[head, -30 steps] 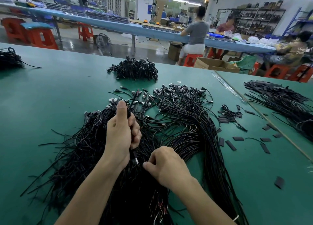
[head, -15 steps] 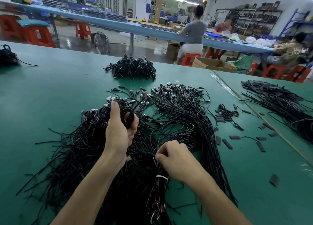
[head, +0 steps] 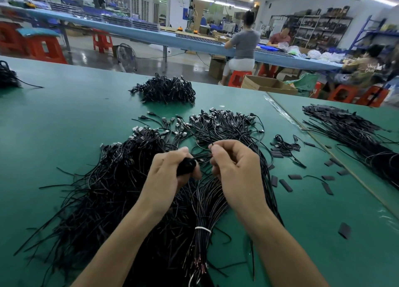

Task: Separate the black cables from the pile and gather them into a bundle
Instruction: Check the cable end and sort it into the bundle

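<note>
Left hand: fingers are curled tightly around a gathered bundle of black cables.
Right hand: thumb and forefinger are pinched together on a single cable, which is stretched across to the left fingers.
Pile: spread beneath both hands and leftward, with plug ends fanned beyond the fingertips.
Tied bunch: laid under the wrists, bound by a white tie.
Table: green; a smaller heap is seen well beyond the fingertips.

Cables: black plastic jackets, slight sheen, shiny metal plugs. Tabletop: matt green, smooth. Stools: glossy red plastic.
</note>
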{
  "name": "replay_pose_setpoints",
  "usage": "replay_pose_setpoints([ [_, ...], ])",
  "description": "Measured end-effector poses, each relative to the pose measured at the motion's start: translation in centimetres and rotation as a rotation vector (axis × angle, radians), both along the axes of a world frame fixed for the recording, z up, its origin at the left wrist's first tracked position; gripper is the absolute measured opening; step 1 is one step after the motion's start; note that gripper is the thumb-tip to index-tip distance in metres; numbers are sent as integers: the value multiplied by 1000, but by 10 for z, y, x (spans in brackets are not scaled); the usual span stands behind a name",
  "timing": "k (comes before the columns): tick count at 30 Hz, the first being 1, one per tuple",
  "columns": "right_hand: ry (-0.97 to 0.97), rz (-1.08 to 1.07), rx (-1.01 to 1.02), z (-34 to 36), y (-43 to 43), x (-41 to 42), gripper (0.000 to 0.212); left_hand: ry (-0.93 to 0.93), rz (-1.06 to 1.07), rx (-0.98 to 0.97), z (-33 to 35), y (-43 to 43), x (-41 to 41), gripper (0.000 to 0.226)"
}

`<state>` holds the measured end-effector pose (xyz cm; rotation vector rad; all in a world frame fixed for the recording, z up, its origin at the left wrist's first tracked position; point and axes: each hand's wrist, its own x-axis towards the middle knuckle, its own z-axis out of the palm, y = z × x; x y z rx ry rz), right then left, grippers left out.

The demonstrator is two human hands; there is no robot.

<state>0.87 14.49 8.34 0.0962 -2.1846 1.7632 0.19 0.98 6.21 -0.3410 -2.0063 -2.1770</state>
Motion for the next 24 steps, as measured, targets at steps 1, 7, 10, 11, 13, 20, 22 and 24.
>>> replay_pose_setpoints([
  [1, 12, 32, -1, 3, -2, 1, 13, -2, -8, -25, 1, 2, 1, 41],
  [7, 110, 202, 267, 10, -4, 9, 26, -16, -78, 127, 1, 7, 0, 26],
  [10, 79, 354, 348, 16, 1, 11, 31, -21, -103, 205, 2, 9, 3, 44],
  [11, 56, 381, 391, 18, 3, 12, 29, -36, -91, 241, 4, 9, 4, 48],
  [13, 33, 365, 472, 19, 3, 13, 25, -59, -55, 284, 7, 11, 5, 53],
  [20, 17, 67, 388, 6, -8, 18, 12, -40, 111, 195, -2, 9, 1, 65],
  [22, 24, 48, 442, 5, -11, 21, 12, -37, 127, 166, -6, 7, -2, 67],
  [24, 31, 46, 510, 4, -15, 24, 14, -52, 125, 164, -8, 6, -5, 69],
])
